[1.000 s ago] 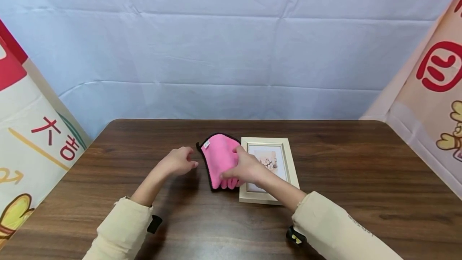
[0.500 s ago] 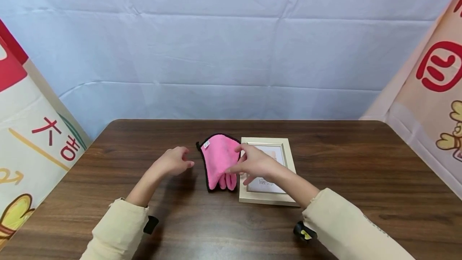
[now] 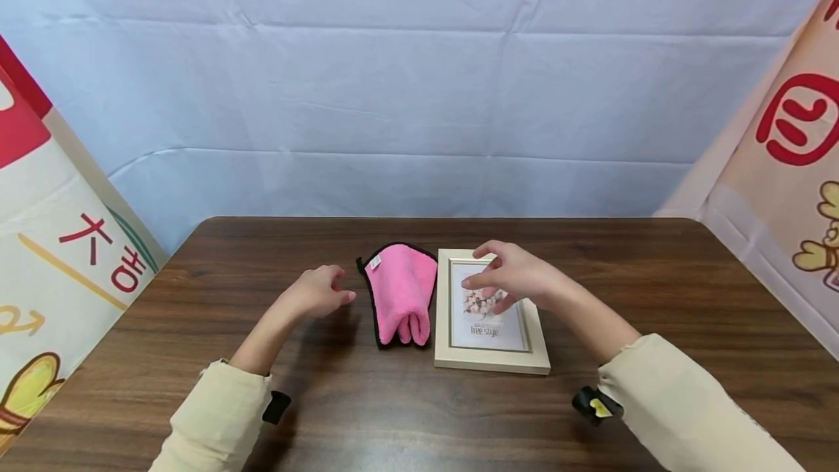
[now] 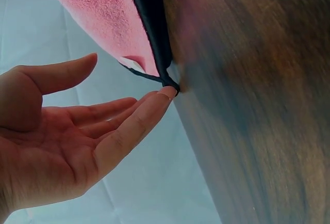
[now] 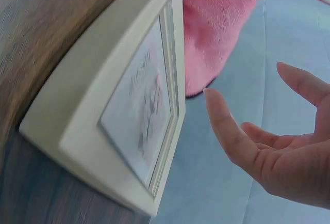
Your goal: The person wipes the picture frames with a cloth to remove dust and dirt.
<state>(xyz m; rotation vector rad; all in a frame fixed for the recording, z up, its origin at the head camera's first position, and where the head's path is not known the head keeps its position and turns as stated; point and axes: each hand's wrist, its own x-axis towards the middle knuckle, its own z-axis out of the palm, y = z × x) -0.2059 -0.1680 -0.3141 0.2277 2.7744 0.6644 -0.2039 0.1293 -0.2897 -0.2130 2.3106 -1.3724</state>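
A pink cloth point(image 3: 398, 286) with black edging and a small white tag lies bunched on the table, its near end folded into rolls. Just to its right is a cream picture frame point(image 3: 491, 361) lying face up, with a flower print and lettering inside. My right hand point(image 3: 518, 277) hovers over the frame, fingers loosely bent and holding nothing; the right wrist view shows a gap between its fingertips and the frame. Left of the cloth, my left hand point(image 3: 317, 291) hangs over the table with relaxed fingers and nothing in them.
The brown wooden table point(image 3: 262, 253) reaches back to a pale blue cloth backdrop point(image 3: 393, 93). Printed banners hang at the left point(image 3: 72, 253) and right point(image 3: 800, 166) sides. A dark strap sits at each wrist.
My right hand has let go of the pink cloth and moved right, over the picture frame. The cloth's near end now stands in folds. My left hand has barely shifted.
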